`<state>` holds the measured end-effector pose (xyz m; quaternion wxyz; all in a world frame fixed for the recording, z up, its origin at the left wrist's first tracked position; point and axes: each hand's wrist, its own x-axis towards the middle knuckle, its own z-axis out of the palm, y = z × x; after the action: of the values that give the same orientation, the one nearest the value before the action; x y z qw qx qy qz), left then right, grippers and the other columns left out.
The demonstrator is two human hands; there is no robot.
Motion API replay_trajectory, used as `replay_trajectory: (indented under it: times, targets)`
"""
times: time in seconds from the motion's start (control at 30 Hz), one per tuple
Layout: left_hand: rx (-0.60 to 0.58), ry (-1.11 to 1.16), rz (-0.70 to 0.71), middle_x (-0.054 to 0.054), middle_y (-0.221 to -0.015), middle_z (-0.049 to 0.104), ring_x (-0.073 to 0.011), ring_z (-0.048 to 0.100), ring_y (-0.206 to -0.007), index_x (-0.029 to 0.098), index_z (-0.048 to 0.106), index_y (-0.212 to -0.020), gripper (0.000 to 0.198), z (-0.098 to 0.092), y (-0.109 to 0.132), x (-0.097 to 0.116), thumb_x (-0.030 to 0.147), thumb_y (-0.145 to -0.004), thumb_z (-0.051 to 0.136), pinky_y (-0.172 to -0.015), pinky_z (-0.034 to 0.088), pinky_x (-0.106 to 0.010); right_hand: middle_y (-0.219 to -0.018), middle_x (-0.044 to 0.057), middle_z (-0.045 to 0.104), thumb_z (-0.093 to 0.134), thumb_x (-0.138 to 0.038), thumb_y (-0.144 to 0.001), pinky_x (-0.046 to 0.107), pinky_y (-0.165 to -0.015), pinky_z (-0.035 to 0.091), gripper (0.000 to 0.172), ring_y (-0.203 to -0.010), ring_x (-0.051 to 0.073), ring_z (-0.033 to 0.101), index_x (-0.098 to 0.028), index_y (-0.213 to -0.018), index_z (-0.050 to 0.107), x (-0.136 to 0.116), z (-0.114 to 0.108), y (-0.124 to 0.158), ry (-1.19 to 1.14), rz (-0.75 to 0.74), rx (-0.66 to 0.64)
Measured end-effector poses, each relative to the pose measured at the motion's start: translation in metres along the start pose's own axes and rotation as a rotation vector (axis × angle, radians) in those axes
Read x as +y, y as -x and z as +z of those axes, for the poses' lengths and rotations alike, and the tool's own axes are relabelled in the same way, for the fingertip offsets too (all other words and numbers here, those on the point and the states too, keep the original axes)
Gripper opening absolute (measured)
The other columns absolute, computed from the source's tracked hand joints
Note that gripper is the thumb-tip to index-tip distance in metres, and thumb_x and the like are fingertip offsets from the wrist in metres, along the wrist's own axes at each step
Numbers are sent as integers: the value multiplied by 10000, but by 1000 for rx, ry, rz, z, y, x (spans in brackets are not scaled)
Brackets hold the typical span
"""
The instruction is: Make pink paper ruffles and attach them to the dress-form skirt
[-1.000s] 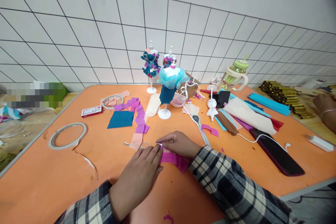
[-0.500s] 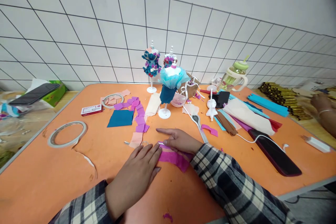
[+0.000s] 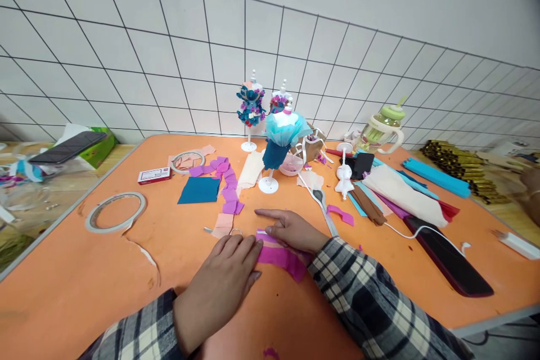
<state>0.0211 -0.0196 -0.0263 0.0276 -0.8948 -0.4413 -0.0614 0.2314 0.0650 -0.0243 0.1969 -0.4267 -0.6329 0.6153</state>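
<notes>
A purple crepe paper strip [image 3: 282, 260] lies on the orange table before me, a pale band along its upper part. My left hand [image 3: 225, 270] is open and flat, its fingertips at the strip's left end. My right hand [image 3: 297, 230] stretches its index finger to the left, while the thumb and curled fingers grip the strip's upper edge. Just beyond my left fingers shows a metal ring [image 3: 236, 231], mostly hidden by the hand. A pink paper piece [image 3: 223, 224] lies beside it, below a trail of purple paper squares [image 3: 230, 180].
Small dress-form stands, one with a blue dress [image 3: 276, 154], stand at the back. Tape rolls [image 3: 140, 216], a blue paper square [image 3: 198, 190] and a small box [image 3: 154, 175] lie left. Scissors [image 3: 324, 211], folded papers [image 3: 403, 191], a phone [image 3: 451, 261] and a bottle [image 3: 379, 128] are right.
The whole view has shifted slightly, so things on the table appear a little further right. Both hands keep nearly the same pose on the purple strip.
</notes>
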Motion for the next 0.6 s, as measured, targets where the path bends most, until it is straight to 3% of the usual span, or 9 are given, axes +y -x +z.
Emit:
replay_trajectory:
  times: [0.27, 0.6]
  targets:
    - [-15, 21, -6, -118, -1348, 677, -360, 542, -1240, 145, 635, -1350, 413, -1, 0, -1, 321, -976, 622, -1084, 401, -527, -518, -115, 375, 581, -305, -968, 202, -488, 269, 559, -467, 75, 320, -155, -1503, 511, 2, -3, 4, -159, -58, -40]
    - [54, -12, 9, -115, -1395, 653, -356, 529, -1246, 167, 623, -1374, 431, 2, 1, -1, 320, -972, 616, -1081, 394, -512, -502, -88, 441, 547, -183, -957, 219, -454, 267, 470, -463, 103, 385, -164, -1426, 570, -6, 6, -1, 75, 71, 65]
